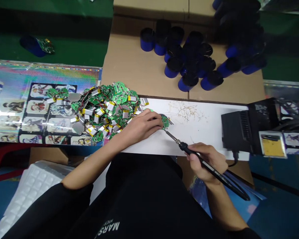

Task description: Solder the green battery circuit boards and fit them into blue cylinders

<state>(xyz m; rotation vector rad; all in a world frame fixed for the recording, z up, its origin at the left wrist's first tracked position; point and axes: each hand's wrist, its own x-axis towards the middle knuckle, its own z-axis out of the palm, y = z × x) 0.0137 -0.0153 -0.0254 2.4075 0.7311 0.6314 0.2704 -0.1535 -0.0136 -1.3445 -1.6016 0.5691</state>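
A small green circuit board (165, 122) lies on the white work surface (149, 146), its left edge under the fingers of my left hand (147, 123), which are closed on it. My right hand (208, 161) grips a black soldering iron (193, 152) like a pen. The iron's metal tip reaches the lower edge of this board; whether it touches cannot be made out. Left of my left hand spreads a heap of green circuit boards (119, 93) with silver battery pouches and thin red wires.
Behind the surface, several blue-and-black cups (172, 68) stand on cardboard (129, 63). At right are a black soldering station (235, 129) and a yellow sponge in a tray (273, 146). Wire scraps (186, 112) litter the white surface. Printed sheets (12, 109) lie at left.
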